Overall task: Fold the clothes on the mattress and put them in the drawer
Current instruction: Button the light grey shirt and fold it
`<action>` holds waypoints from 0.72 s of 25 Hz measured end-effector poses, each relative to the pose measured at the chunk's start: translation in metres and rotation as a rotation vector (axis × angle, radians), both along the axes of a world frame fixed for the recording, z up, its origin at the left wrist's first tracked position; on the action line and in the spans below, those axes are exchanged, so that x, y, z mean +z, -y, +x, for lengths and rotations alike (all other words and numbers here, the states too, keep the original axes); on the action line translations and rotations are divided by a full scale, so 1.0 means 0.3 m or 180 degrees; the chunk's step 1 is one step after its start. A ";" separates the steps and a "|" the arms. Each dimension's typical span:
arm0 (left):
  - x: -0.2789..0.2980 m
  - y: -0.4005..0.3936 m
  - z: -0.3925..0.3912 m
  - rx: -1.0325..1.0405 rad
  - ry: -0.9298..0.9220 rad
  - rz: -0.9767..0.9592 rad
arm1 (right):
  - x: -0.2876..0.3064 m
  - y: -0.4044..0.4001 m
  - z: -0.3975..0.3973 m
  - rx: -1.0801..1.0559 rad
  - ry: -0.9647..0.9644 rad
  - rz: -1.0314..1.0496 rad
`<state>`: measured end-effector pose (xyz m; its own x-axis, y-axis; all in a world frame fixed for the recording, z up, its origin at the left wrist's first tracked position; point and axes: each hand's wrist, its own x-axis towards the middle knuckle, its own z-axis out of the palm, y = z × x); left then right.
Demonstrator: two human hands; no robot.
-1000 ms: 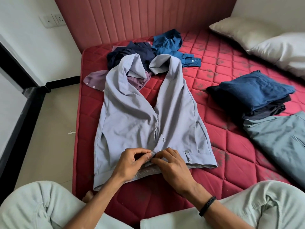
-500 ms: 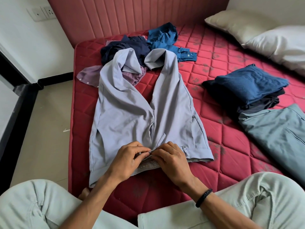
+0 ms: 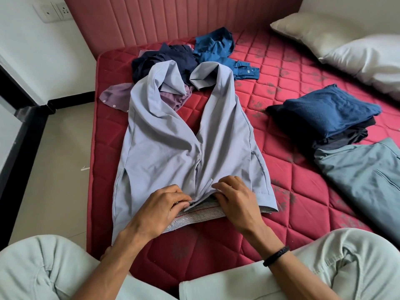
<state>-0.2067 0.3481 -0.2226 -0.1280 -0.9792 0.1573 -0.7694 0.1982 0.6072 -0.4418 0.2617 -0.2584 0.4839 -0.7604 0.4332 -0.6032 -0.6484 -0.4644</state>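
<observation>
A pair of pale lavender-grey trousers (image 3: pixel 164 139) lies spread on the red quilted mattress (image 3: pixel 287 202), waistband toward me and legs pointing away. My left hand (image 3: pixel 160 206) and my right hand (image 3: pixel 233 198) both pinch the waistband at the fly, fingers closed on the fabric. The patterned inner lining of the waistband shows below my hands. Beyond the trouser legs sits a loose heap: a navy garment (image 3: pixel 164 61), a blue shirt (image 3: pixel 216 48) and a mauve shirt (image 3: pixel 116 96).
A folded stack with a dark blue garment (image 3: pixel 329 111) on top rests at the right, with a grey-green garment (image 3: pixel 363 176) laid flat beside it. Two pillows (image 3: pixel 337 40) lie at the far right. The mattress edge and tiled floor (image 3: pixel 56 161) are on the left.
My hands stay at the waistband's fly, and the fingers have shifted slightly, with the flap now sticking up between them. The trousers lie in the same place.
</observation>
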 end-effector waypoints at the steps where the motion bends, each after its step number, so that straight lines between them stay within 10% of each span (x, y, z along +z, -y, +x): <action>1: 0.000 -0.005 -0.004 0.0036 -0.0072 0.0111 | -0.001 0.017 -0.013 -0.0073 0.0044 0.0027; 18: -0.064 0.092 -0.171 0.1170 -0.1880 0.0337 | 0.010 0.030 -0.007 0.0339 0.0260 0.0231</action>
